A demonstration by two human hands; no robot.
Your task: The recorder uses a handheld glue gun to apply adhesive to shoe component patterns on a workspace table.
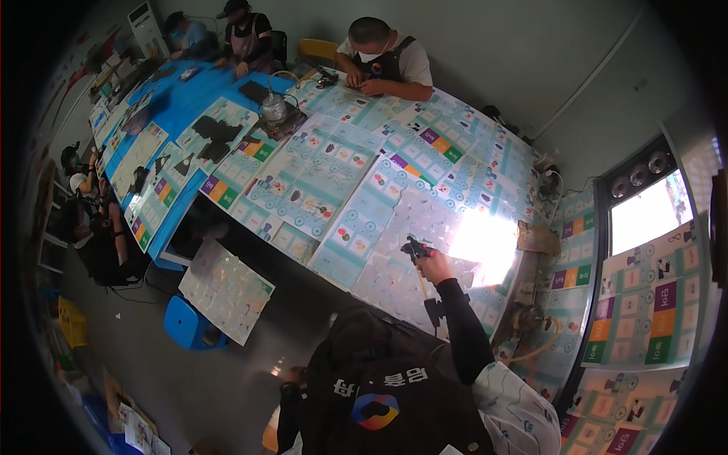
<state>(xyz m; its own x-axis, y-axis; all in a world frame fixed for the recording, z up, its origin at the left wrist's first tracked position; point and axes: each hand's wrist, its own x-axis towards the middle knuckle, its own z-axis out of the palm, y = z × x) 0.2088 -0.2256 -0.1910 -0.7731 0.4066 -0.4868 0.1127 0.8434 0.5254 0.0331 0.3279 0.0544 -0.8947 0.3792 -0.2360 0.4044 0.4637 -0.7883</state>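
My right hand (434, 267) is closed around a small black spray gun (414, 248) with a red part near the grip. It is held over the near edge of the table, above a worn, stained sheet (394, 220). A thin tan hose (422, 287) hangs below the gun. A black device (434, 311) is strapped by my right wrist, over a black sleeve. Down at my left side, beside my dark apron (379, 379), my left hand (294, 376) is in shadow. Its fingers cannot be made out.
Printed sheets cover the table (311, 178); bright light glares at its right. A co-worker (387, 61) bends over small work at the far side, and others sit along the blue section (186, 87). A blue stool (186, 322) under a stained board (227, 288) stands left. A lit window (648, 212) is right.
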